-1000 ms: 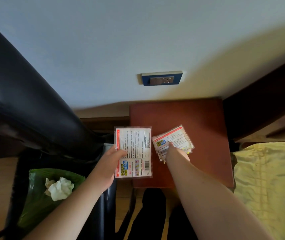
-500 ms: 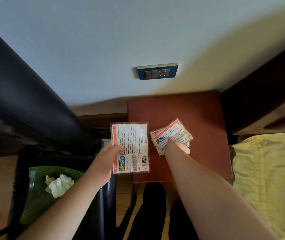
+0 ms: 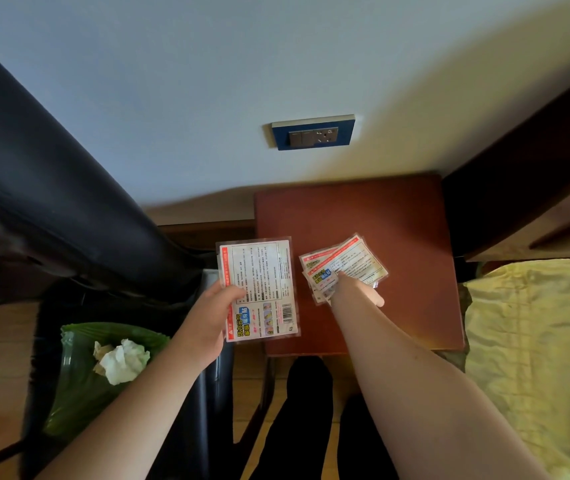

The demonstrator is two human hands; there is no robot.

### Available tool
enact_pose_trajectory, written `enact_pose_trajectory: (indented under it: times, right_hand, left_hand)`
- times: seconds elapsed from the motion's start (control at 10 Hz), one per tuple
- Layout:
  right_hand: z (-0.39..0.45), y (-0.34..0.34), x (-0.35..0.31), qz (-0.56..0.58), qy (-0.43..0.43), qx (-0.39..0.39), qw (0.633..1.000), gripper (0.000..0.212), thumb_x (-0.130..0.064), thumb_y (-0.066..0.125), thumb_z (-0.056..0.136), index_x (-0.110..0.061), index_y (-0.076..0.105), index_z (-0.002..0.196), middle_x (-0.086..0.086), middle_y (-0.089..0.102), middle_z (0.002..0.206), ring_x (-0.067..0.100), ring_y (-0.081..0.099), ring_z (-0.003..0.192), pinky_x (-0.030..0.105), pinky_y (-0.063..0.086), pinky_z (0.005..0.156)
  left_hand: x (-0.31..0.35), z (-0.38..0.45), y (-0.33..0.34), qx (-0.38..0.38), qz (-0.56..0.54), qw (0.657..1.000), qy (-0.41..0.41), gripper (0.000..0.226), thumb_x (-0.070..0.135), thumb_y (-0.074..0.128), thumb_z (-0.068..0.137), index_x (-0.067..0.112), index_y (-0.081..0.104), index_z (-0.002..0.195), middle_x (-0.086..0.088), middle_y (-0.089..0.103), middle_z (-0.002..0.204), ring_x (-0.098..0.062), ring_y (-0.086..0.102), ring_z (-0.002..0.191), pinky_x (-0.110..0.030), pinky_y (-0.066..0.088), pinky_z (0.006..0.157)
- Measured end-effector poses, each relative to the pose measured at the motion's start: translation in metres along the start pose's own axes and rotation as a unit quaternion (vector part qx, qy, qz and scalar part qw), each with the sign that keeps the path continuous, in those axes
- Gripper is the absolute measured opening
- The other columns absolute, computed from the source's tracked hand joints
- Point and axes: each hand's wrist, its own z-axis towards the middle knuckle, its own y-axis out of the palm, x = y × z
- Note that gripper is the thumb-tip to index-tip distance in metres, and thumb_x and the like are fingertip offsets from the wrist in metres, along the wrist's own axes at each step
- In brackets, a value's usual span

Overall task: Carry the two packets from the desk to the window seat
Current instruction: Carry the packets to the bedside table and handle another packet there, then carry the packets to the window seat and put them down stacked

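Observation:
My left hand (image 3: 209, 322) grips a flat white packet (image 3: 259, 289) with red trim and printed text by its left edge, holding it just off the left side of the small red-brown desk (image 3: 390, 216). My right hand (image 3: 354, 292) is closed on a second, tilted packet (image 3: 349, 263) that looks like two overlapping sheets, held over the middle of the desk top. Whether this packet still touches the wood cannot be told. The window seat is not in view.
A black chair back (image 3: 51, 209) rises at the left. Below it sits a bin with a green liner (image 3: 79, 386) and crumpled tissue. A yellow-green bedspread (image 3: 536, 358) lies at the right. A blue wall socket (image 3: 313, 132) is above the desk. My dark-trousered legs (image 3: 307, 417) stand below.
Both hands have shifted slightly away from me with their packets. The right hand's packet has tilted and risen a little; the view has tipped upward slightly.

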Motion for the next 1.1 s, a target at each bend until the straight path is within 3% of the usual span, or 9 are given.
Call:
enact_pose_trajectory:
  times: [0.1, 0.2, 0.3, 0.4, 0.5, 0.6, 0.7, 0.8, 1.1]
  right_hand:
    - [0.010, -0.009, 0.004, 0.015, 0.030, 0.000, 0.999, 0.039, -0.034, 0.077, 0.087, -0.009, 0.065, 0.115, 0.007, 0.073, 0.110, 0.017, 0.063, 0.066, 0.026, 0.035, 0.043]
    - [0.013, -0.025, 0.007, 0.082, 0.041, -0.001, 0.996, 0.025, -0.022, 0.085, 0.081, -0.013, 0.064, 0.090, 0.005, 0.075, 0.100, 0.012, 0.058, 0.053, 0.025, 0.040, 0.044]
    - [0.015, -0.044, 0.017, 0.045, -0.052, -0.027, 0.997, 0.015, -0.016, 0.080, 0.086, -0.020, 0.066, 0.089, 0.003, 0.078, 0.103, 0.007, 0.066, 0.061, 0.021, 0.050, 0.049]
    - [0.010, -0.069, 0.021, -0.004, -0.091, -0.134, 0.987, 0.014, -0.012, 0.072, 0.092, -0.017, 0.068, 0.105, 0.005, 0.077, 0.107, 0.018, 0.076, 0.082, 0.036, 0.063, 0.071]
    - [-0.002, -0.101, 0.018, -0.077, -0.135, -0.202, 0.967, 0.020, -0.014, 0.071, 0.093, -0.015, 0.068, 0.112, 0.005, 0.080, 0.105, 0.023, 0.079, 0.091, 0.047, 0.064, 0.085]
    - [-0.023, -0.142, 0.012, -0.120, -0.191, -0.245, 0.943, 0.030, -0.017, 0.079, 0.086, -0.017, 0.067, 0.113, 0.001, 0.083, 0.099, 0.020, 0.081, 0.087, 0.047, 0.065, 0.080]
    - [-0.053, -0.186, 0.007, -0.124, -0.230, -0.254, 0.931, 0.041, -0.019, 0.087, 0.077, -0.022, 0.063, 0.112, -0.002, 0.083, 0.100, 0.021, 0.081, 0.087, 0.043, 0.066, 0.075]
    - [-0.084, -0.229, 0.002, -0.081, -0.237, -0.284, 0.925, 0.037, -0.015, 0.084, 0.080, -0.018, 0.066, 0.113, 0.005, 0.082, 0.106, 0.028, 0.080, 0.094, 0.046, 0.064, 0.081]
    - [-0.173, -0.348, 0.010, 0.073, -0.202, -0.363, 0.906, 0.024, -0.010, 0.059, 0.099, -0.009, 0.064, 0.123, 0.017, 0.079, 0.112, 0.034, 0.077, 0.101, 0.040, 0.065, 0.070]
  left_hand:
    - [-0.001, -0.002, 0.002, 0.003, 0.007, 1.000, -0.003, 0.035, 0.018, 0.050, 0.100, 0.033, 0.057, 0.131, 0.006, 0.079, 0.109, -0.014, 0.076, 0.098, -0.030, 0.063, 0.065]
    - [-0.002, -0.003, 0.007, 0.032, 0.008, 0.999, -0.009, 0.036, 0.018, 0.052, 0.099, 0.028, 0.057, 0.133, 0.002, 0.081, 0.103, -0.018, 0.078, 0.092, -0.038, 0.063, 0.069]
    - [-0.004, -0.006, 0.011, 0.045, 0.002, 0.999, -0.007, 0.034, 0.018, 0.055, 0.098, 0.030, 0.060, 0.129, 0.000, 0.081, 0.101, -0.021, 0.078, 0.092, -0.044, 0.062, 0.075]
    - [-0.006, -0.012, 0.015, 0.046, -0.006, 0.999, -0.008, 0.029, 0.019, 0.056, 0.097, 0.038, 0.063, 0.118, 0.004, 0.081, 0.100, -0.020, 0.079, 0.090, -0.041, 0.063, 0.070]
    - [-0.003, -0.024, 0.022, 0.030, 0.004, 1.000, -0.009, 0.027, 0.020, 0.056, 0.097, 0.042, 0.063, 0.111, 0.003, 0.081, 0.101, -0.020, 0.078, 0.092, -0.044, 0.063, 0.074]
    - [0.005, -0.044, 0.034, 0.007, 0.016, 1.000, -0.012, 0.026, 0.020, 0.056, 0.098, 0.041, 0.063, 0.112, -0.001, 0.079, 0.107, -0.024, 0.076, 0.099, -0.050, 0.061, 0.086]
    - [0.014, -0.072, 0.048, -0.034, 0.029, 0.999, -0.011, 0.028, 0.017, 0.053, 0.099, 0.040, 0.062, 0.113, -0.003, 0.076, 0.114, -0.025, 0.074, 0.105, -0.049, 0.060, 0.087]
    - [0.019, -0.102, 0.067, -0.064, 0.039, 0.997, -0.005, 0.030, 0.014, 0.051, 0.100, 0.037, 0.062, 0.117, -0.003, 0.076, 0.115, -0.024, 0.074, 0.104, -0.043, 0.060, 0.079]
    - [0.023, -0.213, 0.125, -0.106, 0.049, 0.992, 0.051, 0.035, 0.011, 0.048, 0.100, 0.031, 0.062, 0.126, -0.004, 0.078, 0.114, -0.025, 0.074, 0.105, -0.043, 0.060, 0.079]
